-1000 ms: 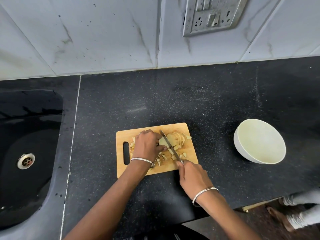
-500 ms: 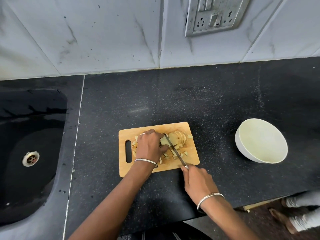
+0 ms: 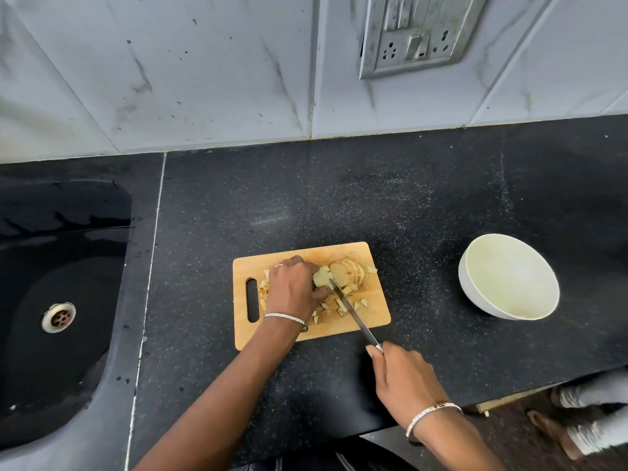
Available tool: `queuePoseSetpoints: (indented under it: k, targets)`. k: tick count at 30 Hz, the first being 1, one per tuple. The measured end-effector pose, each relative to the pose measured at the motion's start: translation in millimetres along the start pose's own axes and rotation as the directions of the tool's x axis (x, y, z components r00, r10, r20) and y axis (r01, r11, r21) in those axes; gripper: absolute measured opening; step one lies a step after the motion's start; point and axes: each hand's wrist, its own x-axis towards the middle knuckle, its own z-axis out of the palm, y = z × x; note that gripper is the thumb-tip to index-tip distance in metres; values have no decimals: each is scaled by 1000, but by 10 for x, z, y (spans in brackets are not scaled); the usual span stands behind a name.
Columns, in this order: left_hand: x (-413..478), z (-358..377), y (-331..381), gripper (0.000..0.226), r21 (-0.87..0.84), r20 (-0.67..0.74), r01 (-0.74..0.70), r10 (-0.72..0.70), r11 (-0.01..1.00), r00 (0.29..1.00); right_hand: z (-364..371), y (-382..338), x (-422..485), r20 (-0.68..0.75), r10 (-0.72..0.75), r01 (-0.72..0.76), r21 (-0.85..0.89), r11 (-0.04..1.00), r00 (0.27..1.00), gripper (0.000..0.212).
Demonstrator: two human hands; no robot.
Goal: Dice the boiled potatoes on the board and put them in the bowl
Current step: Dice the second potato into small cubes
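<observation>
Knife working through boiled potato on the board, bowl sitting off at 3 o'clock

At 9 o'clock the dark sink is lying beside the counter. On the wooden board the left hand is curling its fingers over a potato chunk, with potato slices fanning at its 3 o'clock and diced bits lying at 5. The knife is slanting across, the right hand wrapping its handle. The white bowl is standing well apart.
</observation>
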Motion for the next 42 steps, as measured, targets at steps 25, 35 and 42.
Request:
queuePoseSetpoints:
  k: [25, 35, 42]
  targets:
    - [-13, 8, -44, 32, -69, -31, 99, -102, 993, 994, 75, -365, 218, -114, -68, 59, -75, 995, 991, 37]
    - [7, -28, -41, 34, -57, 2, 109, -109, 992, 994, 72, -371, 212, -148, -65, 54, -78, 996, 987, 37]
    - [15, -37, -32, 38, -38, 10, 108, -108, 993, 994, 74, -378, 259, -152, -38, 26, -80, 996, 988, 37]
